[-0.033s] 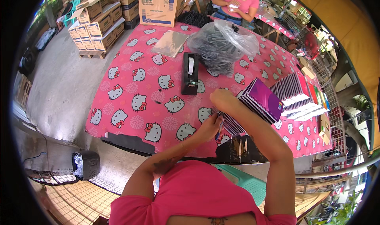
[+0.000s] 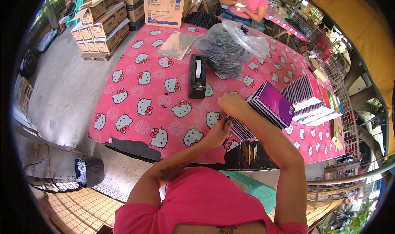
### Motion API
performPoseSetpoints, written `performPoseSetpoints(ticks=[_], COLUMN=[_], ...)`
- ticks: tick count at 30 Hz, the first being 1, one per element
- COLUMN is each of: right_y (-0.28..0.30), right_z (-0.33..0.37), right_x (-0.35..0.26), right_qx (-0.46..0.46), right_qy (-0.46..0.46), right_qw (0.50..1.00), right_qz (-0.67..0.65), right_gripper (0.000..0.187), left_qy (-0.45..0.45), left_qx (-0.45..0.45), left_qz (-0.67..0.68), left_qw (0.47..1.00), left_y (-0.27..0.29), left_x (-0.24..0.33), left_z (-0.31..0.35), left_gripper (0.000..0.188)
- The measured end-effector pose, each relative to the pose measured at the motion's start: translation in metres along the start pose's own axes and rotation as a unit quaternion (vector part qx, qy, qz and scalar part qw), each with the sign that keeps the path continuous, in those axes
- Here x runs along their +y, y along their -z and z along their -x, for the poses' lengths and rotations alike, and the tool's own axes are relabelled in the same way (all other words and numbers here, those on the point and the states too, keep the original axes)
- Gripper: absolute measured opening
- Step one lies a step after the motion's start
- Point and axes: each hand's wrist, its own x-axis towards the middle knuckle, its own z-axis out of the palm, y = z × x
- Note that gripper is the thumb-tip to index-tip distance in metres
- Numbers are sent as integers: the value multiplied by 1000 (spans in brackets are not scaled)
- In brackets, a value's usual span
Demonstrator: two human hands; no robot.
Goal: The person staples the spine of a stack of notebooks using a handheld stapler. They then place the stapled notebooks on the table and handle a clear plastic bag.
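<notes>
My left hand (image 2: 220, 134) is closed at the left edge of a stack of spiral notebooks (image 2: 242, 129) near the table's front. A slim dark blue thing (image 2: 225, 141) shows just below its fingers; I cannot make out its kind. Above that stack, my right hand (image 2: 230, 103) is bent inward at the wrist, its fingers mostly hidden. My right forearm crosses over the notebooks. Beside it lies a pile of purple-covered spiral notebooks (image 2: 275, 104). A black tape dispenser (image 2: 197, 78) with a white roll stands left of my right hand.
On the pink patterned table (image 2: 135, 84) sit a plastic bag of dark slim pieces (image 2: 230, 49), clear plastic sheets (image 2: 177, 45) and more notebooks (image 2: 306, 98). Cardboard boxes (image 2: 166, 8) stand at the back. Across the table, a person in pink (image 2: 247, 5) holds something white.
My left hand has shifted very slightly, and less of the blue thing shows below it. Across the table, the person's hands have moved a little. My right hand stays in place.
</notes>
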Motion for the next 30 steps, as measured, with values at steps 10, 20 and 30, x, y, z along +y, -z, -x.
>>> performPoseSetpoints(ticks=[10,20,30], right_y=[-11,-22,-21], right_z=[-7,-7,-9], right_x=[2,8,1], right_qx=[69,44,-12], right_qy=[32,8,-24], right_qw=[997,999,1000], right_qz=[0,-20,1], right_gripper=[10,11,14], left_qy=[57,26,14], left_qx=[31,-8,13], left_qz=[68,-5,13], left_qw=[996,1000,1000], left_y=[3,5,2], left_x=[7,-4,1], left_z=[-4,-1,-5], left_gripper=[30,35,31])
